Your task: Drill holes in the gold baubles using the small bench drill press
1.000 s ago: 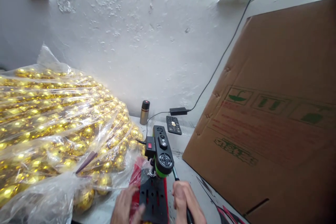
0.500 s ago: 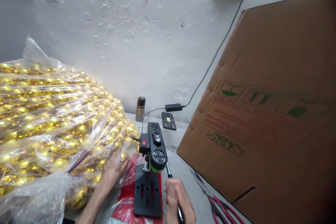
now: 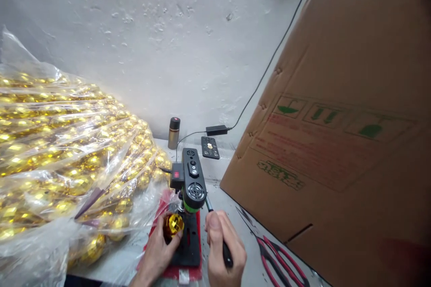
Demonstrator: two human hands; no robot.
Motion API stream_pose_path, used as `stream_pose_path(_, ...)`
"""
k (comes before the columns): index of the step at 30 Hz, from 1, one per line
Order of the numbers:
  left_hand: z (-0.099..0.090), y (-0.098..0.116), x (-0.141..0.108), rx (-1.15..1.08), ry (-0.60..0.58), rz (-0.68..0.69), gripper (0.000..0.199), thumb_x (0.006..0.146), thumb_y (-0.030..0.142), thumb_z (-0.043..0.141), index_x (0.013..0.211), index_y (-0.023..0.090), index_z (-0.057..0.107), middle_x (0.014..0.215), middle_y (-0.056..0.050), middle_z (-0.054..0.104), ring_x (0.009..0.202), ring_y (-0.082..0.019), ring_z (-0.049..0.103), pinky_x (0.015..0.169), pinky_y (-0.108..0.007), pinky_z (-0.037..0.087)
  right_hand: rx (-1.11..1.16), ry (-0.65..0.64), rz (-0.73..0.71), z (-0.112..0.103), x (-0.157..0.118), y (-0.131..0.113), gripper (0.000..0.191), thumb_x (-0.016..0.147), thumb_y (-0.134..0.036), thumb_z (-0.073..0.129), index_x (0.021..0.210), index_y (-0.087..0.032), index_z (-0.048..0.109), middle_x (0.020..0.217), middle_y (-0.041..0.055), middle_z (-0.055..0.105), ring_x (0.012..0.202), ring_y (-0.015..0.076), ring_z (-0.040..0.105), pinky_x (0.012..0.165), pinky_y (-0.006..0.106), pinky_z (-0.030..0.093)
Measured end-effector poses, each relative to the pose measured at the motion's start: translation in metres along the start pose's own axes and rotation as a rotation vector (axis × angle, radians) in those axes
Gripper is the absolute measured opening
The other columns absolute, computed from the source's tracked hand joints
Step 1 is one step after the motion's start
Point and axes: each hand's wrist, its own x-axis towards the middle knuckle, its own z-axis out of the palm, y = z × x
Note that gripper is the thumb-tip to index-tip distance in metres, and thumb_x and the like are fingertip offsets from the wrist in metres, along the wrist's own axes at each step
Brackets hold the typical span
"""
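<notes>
A shiny gold ball (image 3: 175, 223) is held between the thumb and fingers of my left hand (image 3: 158, 249), over the black slotted base plate (image 3: 191, 251) of a small drill press (image 3: 194, 179). My right hand (image 3: 224, 249) is wrapped round the black-gripped lever (image 3: 227, 254) on the press's right side. Red plastic (image 3: 163, 208) lies under the base. To the left, a large clear plastic bag (image 3: 77, 157) is full of similar gold balls.
Red-handled scissors (image 3: 281, 260) lie right of my right hand, beside a large cardboard box (image 3: 336, 121). Behind the press are a small bottle (image 3: 173, 133), a dark phone-like slab (image 3: 210, 147) and a power adapter (image 3: 217, 130) with its cable running up the wall.
My left hand has come from the bag to the press's base, now with a gold ball in its fingers. My right hand still grips the lever. The view has shifted slightly.
</notes>
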Motion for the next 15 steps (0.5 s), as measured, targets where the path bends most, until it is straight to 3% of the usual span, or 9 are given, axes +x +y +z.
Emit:
stream_pose_path(6, 0.013, -0.003, 0.000, 0.197, 0.071, 0.217, 0.049, 0.080, 0.042, 0.070, 0.123, 0.020, 0.070, 0.120, -0.018, 0.080, 0.110, -0.039, 0.077, 0.097, -0.057, 0.063, 0.010, 0.005, 0.008, 0.001, -0.006, 0.001, 0.028, 0.106, -0.011, 0.045, 0.081, -0.022, 0.055, 0.068, -0.0021, 0.054, 0.057, 0.0109, 0.051, 0.053, 0.022, 0.039)
stream_pose_path(10, 0.017, 0.000, -0.002, 0.204, 0.075, 0.266, 0.041, 0.081, 0.038, 0.070, 0.119, 0.021, 0.072, 0.113, -0.016, 0.081, 0.104, -0.037, 0.077, 0.093, -0.054, 0.064, 0.012, -0.010, -0.001, -0.001, -0.007, 0.001, 0.026, 0.106, -0.011, 0.046, 0.084, -0.022, 0.056, 0.071, -0.0019, 0.056, 0.058, 0.0105, 0.053, 0.054, 0.021, 0.041)
stream_pose_path(15, 0.017, 0.003, -0.007, 0.165, 0.020, 0.300, 0.040, 0.079, 0.036, 0.074, 0.116, 0.021, 0.073, 0.119, -0.018, 0.079, 0.109, -0.039, 0.075, 0.095, -0.056, 0.063, 0.005, -0.004, -0.025, -0.001, -0.008, 0.000, 0.026, 0.106, -0.010, 0.045, 0.086, -0.022, 0.057, 0.071, -0.0016, 0.056, 0.061, 0.0109, 0.056, 0.056, 0.021, 0.045)
